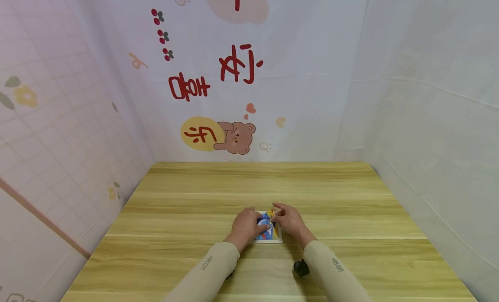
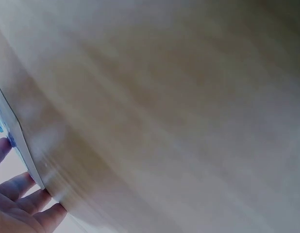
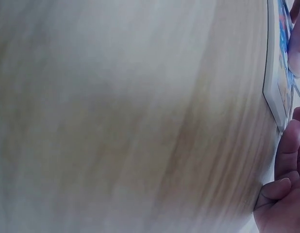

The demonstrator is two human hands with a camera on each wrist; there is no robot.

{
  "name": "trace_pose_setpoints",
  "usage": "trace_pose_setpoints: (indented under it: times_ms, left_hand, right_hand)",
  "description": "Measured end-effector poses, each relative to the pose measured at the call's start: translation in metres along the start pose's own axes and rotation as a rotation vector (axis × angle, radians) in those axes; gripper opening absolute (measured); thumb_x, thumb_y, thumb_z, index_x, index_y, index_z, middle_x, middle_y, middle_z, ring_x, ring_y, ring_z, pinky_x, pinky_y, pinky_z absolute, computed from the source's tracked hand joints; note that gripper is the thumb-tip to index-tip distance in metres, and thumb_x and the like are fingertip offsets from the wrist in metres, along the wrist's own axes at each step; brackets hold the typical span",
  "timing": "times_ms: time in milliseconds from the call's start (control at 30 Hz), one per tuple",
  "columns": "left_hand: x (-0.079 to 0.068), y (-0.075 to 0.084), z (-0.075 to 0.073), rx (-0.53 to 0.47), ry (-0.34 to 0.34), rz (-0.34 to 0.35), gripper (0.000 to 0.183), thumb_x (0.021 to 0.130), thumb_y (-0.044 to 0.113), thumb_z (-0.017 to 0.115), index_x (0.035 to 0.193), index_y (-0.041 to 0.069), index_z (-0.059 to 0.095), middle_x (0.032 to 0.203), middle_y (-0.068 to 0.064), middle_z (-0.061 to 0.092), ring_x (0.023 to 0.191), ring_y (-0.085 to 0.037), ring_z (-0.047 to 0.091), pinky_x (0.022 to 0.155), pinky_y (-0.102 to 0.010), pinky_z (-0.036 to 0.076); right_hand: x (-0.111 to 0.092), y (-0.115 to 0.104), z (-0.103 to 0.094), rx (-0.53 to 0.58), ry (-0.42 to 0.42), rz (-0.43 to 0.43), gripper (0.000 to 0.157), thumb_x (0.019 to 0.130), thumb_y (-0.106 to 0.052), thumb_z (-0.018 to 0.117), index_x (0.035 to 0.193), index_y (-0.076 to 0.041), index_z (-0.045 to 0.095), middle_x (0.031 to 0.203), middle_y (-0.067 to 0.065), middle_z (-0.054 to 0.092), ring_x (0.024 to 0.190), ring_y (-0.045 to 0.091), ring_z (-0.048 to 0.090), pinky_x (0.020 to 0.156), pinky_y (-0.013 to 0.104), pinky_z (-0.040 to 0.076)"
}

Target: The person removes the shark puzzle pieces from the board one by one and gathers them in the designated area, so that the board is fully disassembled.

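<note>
A small jigsaw puzzle (image 1: 265,233) with a blue and yellow picture lies in a white-edged tray (image 1: 269,241) on the table. Over its left side reaches my left hand (image 1: 245,226), thumb and a finger stretched across the picture. In the left wrist view, other fingertips of that hand touch the tray's edge and the tabletop. My right hand (image 1: 290,219) pinches a yellow puzzle piece (image 1: 270,212) at the upper right of the picture; the piece appears tilted. The right wrist view shows curled fingers (image 3: 289,148) beside the tray corner.
The wooden table (image 1: 331,185) extends around the tray. Printed white cloth (image 1: 304,85) stands behind it and at both sides. A black wrist device (image 1: 301,267) sits under the right sleeve (image 1: 331,265), above the tabletop.
</note>
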State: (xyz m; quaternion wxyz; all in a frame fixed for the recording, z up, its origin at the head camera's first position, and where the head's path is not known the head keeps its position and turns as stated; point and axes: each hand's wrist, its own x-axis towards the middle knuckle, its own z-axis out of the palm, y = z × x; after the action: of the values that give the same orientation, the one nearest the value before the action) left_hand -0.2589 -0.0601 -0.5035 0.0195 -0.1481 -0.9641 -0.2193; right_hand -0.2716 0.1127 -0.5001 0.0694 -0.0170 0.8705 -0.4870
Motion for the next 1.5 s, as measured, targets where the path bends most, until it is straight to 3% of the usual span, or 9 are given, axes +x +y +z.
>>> trace_pose_setpoints:
  times_ms: [167,367,700,867,1100,1367,1500]
  left_hand:
    - [0.0,-0.001,0.0,0.005,-0.002,-0.002,0.044,0.085,0.04,0.078,0.114,0.007,0.076,0.127,-0.02,0.063,0.121,-0.035,0.057,0.099,-0.046,0.047]
    - [-0.001,-0.001,-0.001,0.016,-0.005,-0.002,0.045,0.085,0.042,0.077,0.114,0.008,0.076,0.128,-0.019,0.062,0.119,-0.034,0.057,0.097,-0.046,0.048]
    - [-0.003,0.001,-0.001,-0.005,-0.014,-0.015,0.045,0.085,0.041,0.078,0.114,0.007,0.076,0.129,-0.018,0.062,0.122,-0.033,0.056,0.099,-0.045,0.047]
    - [-0.003,0.001,0.001,0.001,-0.022,-0.012,0.045,0.085,0.041,0.078,0.115,0.008,0.075,0.133,-0.019,0.06,0.126,-0.034,0.053,0.101,-0.046,0.045]
    - [-0.004,0.002,-0.001,-0.003,-0.019,-0.006,0.044,0.085,0.04,0.078,0.115,0.008,0.075,0.133,-0.02,0.059,0.126,-0.036,0.053,0.101,-0.047,0.046]
    - [-0.002,0.001,-0.002,-0.002,-0.026,-0.008,0.045,0.085,0.041,0.078,0.114,0.008,0.075,0.133,-0.02,0.059,0.125,-0.035,0.054,0.101,-0.046,0.046]
    - [-0.003,-0.001,-0.003,0.005,-0.026,-0.005,0.045,0.085,0.043,0.077,0.114,0.008,0.075,0.132,-0.018,0.06,0.124,-0.034,0.054,0.1,-0.046,0.046]
  right_hand:
    - [0.0,-0.001,0.0,-0.043,-0.019,-0.016,0.042,0.09,-0.005,0.069,0.132,-0.007,0.065,0.105,0.008,0.067,0.091,0.02,0.059,0.073,0.033,0.05]
    - [0.003,0.003,-0.008,0.032,-0.042,-0.018,0.04,0.092,-0.004,0.067,0.132,-0.002,0.063,0.094,0.007,0.065,0.078,0.019,0.057,0.064,0.029,0.049]
    - [0.011,0.023,-0.049,0.119,-0.014,0.013,0.041,0.093,-0.001,0.064,0.133,0.006,0.056,0.093,0.011,0.062,0.073,0.023,0.057,0.063,0.03,0.047]
    - [0.017,0.035,-0.064,0.089,-0.04,0.02,0.04,0.094,-0.002,0.064,0.132,0.006,0.055,0.093,0.01,0.064,0.073,0.021,0.057,0.063,0.03,0.046]
    - [0.027,0.039,-0.069,0.038,-0.072,0.002,0.036,0.091,-0.003,0.067,0.126,0.004,0.061,0.092,0.008,0.064,0.072,0.017,0.055,0.061,0.027,0.044]
    - [0.03,0.038,-0.07,-0.06,-0.092,0.035,0.037,0.088,-0.008,0.073,0.124,-0.003,0.067,0.103,0.012,0.059,0.083,0.02,0.05,0.068,0.028,0.044]
    - [0.031,0.037,-0.071,-0.122,-0.091,0.008,0.038,0.088,-0.011,0.073,0.125,-0.004,0.068,0.115,0.016,0.061,0.091,0.024,0.051,0.076,0.032,0.043]
